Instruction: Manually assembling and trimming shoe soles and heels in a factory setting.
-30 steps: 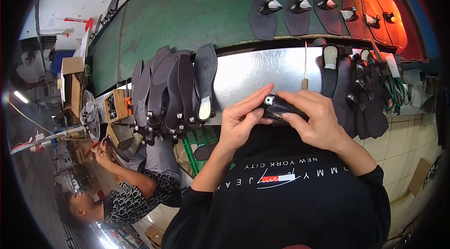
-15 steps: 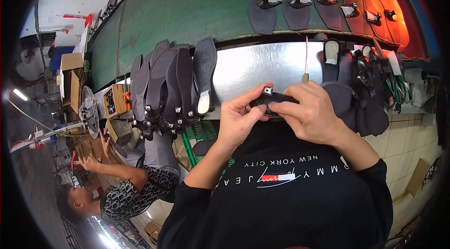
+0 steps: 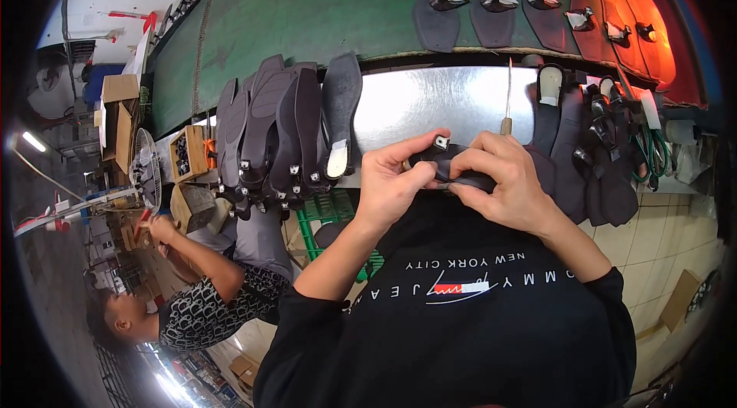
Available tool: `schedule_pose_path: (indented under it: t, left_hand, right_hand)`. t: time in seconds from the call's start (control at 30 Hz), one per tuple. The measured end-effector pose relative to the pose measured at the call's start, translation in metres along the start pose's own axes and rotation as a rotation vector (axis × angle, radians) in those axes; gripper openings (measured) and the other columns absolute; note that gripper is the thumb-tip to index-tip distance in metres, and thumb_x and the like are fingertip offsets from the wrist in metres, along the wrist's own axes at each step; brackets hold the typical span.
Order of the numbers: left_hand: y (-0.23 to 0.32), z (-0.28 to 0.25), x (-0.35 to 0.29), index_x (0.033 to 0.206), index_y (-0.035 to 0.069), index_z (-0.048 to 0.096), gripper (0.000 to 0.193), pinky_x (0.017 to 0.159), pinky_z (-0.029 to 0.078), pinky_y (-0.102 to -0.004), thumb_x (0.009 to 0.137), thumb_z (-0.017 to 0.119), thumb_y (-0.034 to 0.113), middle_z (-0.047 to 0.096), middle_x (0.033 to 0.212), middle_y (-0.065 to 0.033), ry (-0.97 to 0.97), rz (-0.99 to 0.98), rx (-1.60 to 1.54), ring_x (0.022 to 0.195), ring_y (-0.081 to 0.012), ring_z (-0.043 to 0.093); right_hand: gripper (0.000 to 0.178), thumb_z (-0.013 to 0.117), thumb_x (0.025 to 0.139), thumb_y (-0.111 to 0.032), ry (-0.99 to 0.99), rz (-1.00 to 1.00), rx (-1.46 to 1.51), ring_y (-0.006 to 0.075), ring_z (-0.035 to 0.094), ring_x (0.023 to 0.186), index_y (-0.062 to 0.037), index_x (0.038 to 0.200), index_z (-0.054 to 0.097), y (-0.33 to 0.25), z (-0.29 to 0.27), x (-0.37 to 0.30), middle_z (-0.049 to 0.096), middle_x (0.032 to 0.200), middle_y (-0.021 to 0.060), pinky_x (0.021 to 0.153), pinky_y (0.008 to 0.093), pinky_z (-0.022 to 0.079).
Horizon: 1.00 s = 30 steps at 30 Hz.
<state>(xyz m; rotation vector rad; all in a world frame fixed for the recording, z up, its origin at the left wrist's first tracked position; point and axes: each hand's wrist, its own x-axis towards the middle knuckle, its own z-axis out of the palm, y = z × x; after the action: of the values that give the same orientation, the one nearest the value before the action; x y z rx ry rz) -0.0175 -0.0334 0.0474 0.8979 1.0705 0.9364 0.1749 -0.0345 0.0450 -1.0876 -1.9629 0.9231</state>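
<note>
Close in front of my black shirt, both hands grip a dark sandal piece with a small white square tab on it. My left hand is closed on its left end, thumb pressed against the near side and index finger reaching along the far edge. My right hand pinches the right side between thumb and bent fingers. Much of the piece is hidden by the fingers. Just beyond the hands is a shiny metal plate. A thin pointed tool with a wooden handle lies at the plate's right side.
Dark sandal soles stand bunched on the left; another pile is on the right. More soles lie on the green belt, lit orange at far right. A co-worker sits left, beyond a green crate.
My right fingers have shifted and bent more around the sandal piece; my left hand keeps its grip. The co-worker's hands have come together at a red tool. The view has shifted slightly.
</note>
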Motion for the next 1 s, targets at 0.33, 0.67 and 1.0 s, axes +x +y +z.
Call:
schedule_pose_path:
  t: [0.33, 0.67, 1.0]
  left_hand:
    - [0.022, -0.012, 0.0, 0.115, -0.001, 0.061, 0.04, 0.055, 0.054, -0.0197, 0.076, 0.054, -0.005, 0.064, 0.111, -0.0111, -0.066, -0.416, -0.285, 0.07, -0.0141, 0.067]
    - [0.02, -0.011, -0.009, 0.126, 0.003, 0.053, 0.035, 0.054, 0.05, -0.0195, 0.093, 0.049, 0.015, 0.063, 0.099, -0.0037, -0.025, -0.205, -0.137, 0.072, -0.0049, 0.058]
    - [0.021, -0.013, -0.007, 0.117, 0.001, 0.057, 0.031, 0.069, 0.05, -0.0222, 0.092, 0.041, 0.007, 0.062, 0.097, -0.0046, -0.122, -0.243, -0.007, 0.082, -0.0068, 0.058]
  right_hand:
    - [0.019, 0.073, 0.061, -0.015, 0.245, -0.369, -0.217, 0.0193, 0.051, 0.062, -0.0146, 0.078, 0.064, -0.007, 0.008, 0.0, 0.049, 0.073, 0.0025, 0.054, 0.0328, 0.034]
    - [0.026, 0.072, 0.07, -0.008, 0.238, -0.238, -0.124, 0.02, 0.055, 0.061, -0.0072, 0.094, 0.064, -0.013, 0.003, 0.005, 0.059, 0.078, 0.0051, 0.054, 0.0332, 0.036]
    - [0.018, 0.073, 0.072, -0.012, 0.179, -0.149, -0.095, 0.0207, 0.054, 0.05, -0.0074, 0.075, 0.056, -0.003, 0.008, 0.002, 0.055, 0.058, 0.0033, 0.049, 0.0318, 0.035]
